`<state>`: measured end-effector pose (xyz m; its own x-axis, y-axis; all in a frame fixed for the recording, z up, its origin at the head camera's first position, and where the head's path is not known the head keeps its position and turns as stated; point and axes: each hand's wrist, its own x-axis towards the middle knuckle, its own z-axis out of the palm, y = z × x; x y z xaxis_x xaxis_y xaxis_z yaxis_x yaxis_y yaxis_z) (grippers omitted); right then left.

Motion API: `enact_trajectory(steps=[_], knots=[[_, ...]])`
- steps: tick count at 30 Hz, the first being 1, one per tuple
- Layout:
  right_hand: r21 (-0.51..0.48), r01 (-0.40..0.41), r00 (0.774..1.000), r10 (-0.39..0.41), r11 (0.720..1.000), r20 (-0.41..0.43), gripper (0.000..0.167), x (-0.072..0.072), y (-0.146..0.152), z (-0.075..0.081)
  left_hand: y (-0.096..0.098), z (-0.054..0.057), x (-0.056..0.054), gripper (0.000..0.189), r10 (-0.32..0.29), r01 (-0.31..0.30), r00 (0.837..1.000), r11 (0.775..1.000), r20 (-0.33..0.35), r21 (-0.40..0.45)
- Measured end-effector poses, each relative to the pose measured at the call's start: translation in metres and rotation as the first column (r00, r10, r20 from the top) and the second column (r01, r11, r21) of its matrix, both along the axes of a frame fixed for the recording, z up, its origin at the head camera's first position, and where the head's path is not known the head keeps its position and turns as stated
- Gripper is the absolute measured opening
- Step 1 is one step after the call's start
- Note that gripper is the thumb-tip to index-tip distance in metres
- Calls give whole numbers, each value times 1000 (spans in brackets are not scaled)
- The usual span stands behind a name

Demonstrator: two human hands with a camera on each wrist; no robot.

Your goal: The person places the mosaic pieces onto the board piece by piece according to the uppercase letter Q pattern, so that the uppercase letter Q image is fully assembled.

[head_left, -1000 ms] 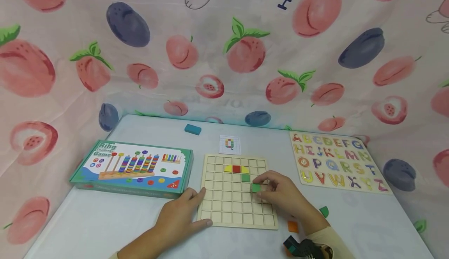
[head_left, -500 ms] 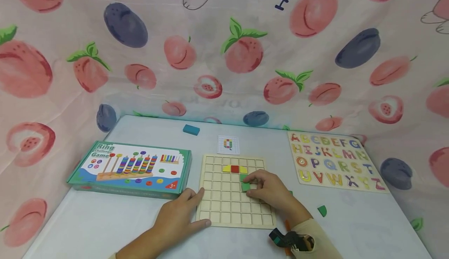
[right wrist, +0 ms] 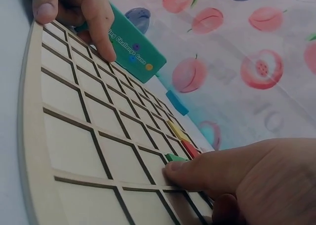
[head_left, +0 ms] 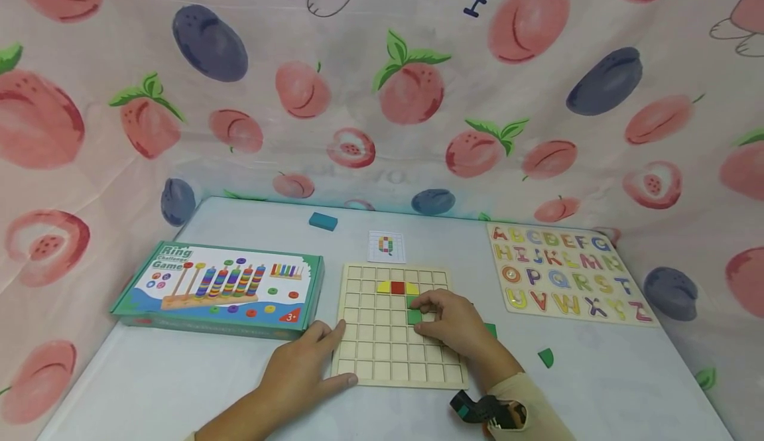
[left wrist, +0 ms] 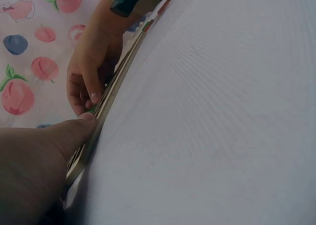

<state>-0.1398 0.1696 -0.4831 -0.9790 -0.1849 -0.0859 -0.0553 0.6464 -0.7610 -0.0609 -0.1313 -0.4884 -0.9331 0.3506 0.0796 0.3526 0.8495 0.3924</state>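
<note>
Pale-wood square grid board [head_left: 382,333], centre; L hand [head_left: 298,365], thumb & index spread, rests at its L edge, prob. steadying. R hand [head_left: 456,321], blocking view of some board, pinches square green tile [head_left: 414,318] there, prob. for aligning. Nearby: green-white cardboard box [head_left: 221,288] L, wooden alphabet board [head_left: 525,287] R, white patterned card [head_left: 386,247] behind.

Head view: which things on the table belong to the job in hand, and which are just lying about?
In the job:
grid board
two green tiles at the right hand
red tile
yellow pieces
pattern card, probably the guide
loose green piece, probably for the board

Apparently just lying about:
Ring Challenge Game box
alphabet board
blue block
</note>
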Motion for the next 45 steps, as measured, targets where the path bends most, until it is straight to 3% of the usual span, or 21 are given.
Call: enact_trajectory(steps=[19, 28, 36, 45], knots=[[-5, 24, 1000, -25, 1000, -13, 20, 2, -1, 1, 0, -2, 0, 89, -4, 4, 1000, 1000, -9, -6], [-68, 35, 998, -32, 997, 44, 21, 1, 0, 4, 0, -1, -1, 89, 2, -2, 1000, 1000, -12, -12], [-179, 37, 989, -11, 983, 148, 21, 4, 19, 15, 2, -2, -1, 90, 3, -3, 1000, 1000, -4, -22], [-129, 92, 984, -71, 987, 161, 24, 12, 51, 24, 1, -1, -2, 89, 1, -1, 1000, 1000, -10, -24]])
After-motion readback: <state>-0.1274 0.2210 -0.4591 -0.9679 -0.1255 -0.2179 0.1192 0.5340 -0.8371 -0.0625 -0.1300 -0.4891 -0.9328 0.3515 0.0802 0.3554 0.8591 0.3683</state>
